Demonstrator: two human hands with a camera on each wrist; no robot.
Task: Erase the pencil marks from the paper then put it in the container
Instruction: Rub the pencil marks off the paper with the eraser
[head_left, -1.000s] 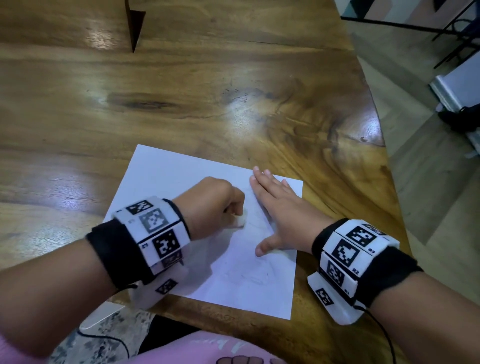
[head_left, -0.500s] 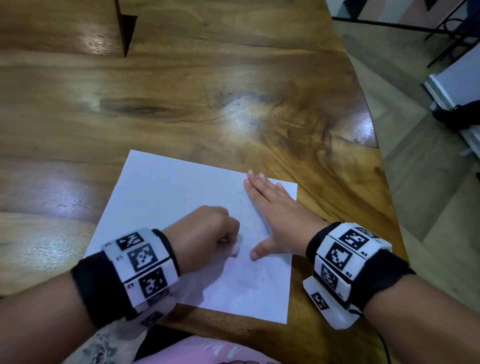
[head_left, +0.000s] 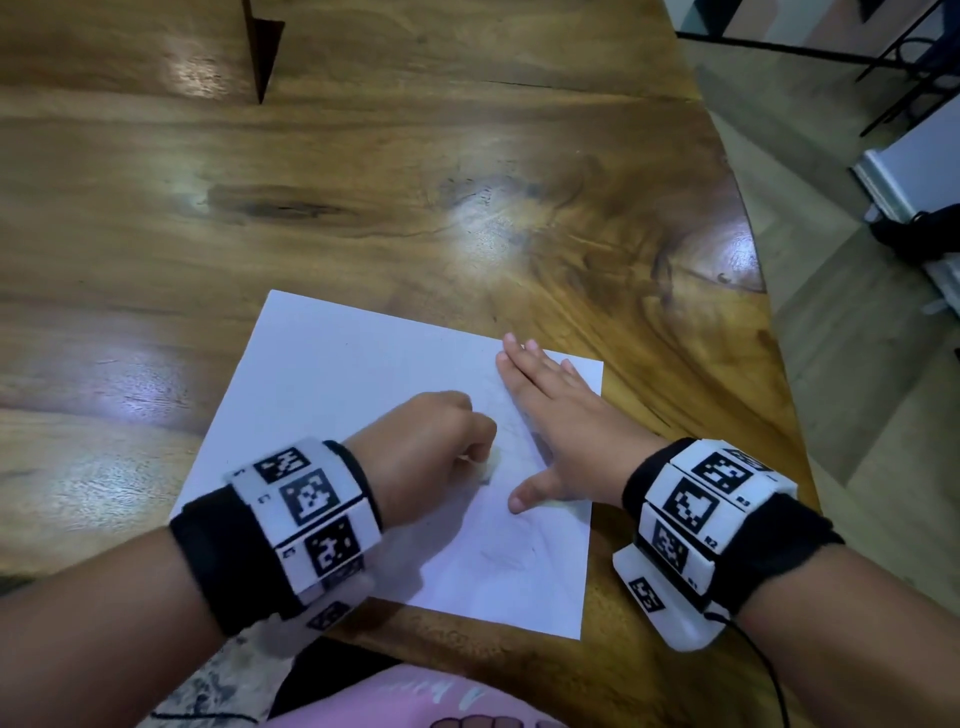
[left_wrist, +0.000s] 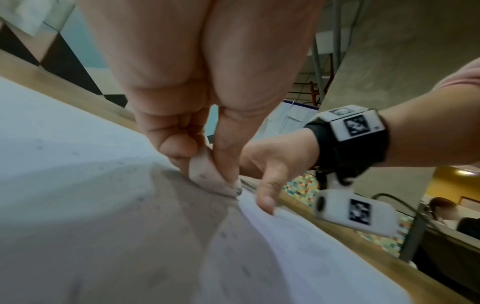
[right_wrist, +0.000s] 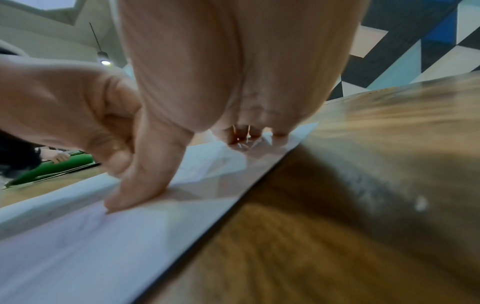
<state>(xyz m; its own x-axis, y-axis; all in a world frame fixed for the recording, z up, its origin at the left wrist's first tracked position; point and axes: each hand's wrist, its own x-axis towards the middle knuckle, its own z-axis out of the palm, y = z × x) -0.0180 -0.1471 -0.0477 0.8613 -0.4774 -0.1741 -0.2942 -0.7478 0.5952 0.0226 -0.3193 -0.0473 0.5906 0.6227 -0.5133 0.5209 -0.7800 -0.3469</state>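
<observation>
A white sheet of paper (head_left: 332, 395) lies on the wooden table (head_left: 467, 156) near its front edge, with faint pencil marks (head_left: 506, 556) in its lower right part. My left hand (head_left: 431, 452) is curled in a fist and pinches a small white eraser (head_left: 488, 465), whose tip presses on the paper (left_wrist: 64, 205). In the left wrist view the eraser (left_wrist: 207, 176) sits between thumb and fingers. My right hand (head_left: 550, 415) lies flat on the paper's right side, fingers straight, thumb spread. The right wrist view has its thumb on the sheet (right_wrist: 78, 246).
A dark triangular notch (head_left: 262, 52) cuts into the table at the far left. The table's curved right edge (head_left: 769, 312) drops to a tiled floor with dark furniture legs. No container is in view.
My left hand with the eraser slid back toward me over the paper and then slightly forward again. The right hand stayed flat on the sheet.
</observation>
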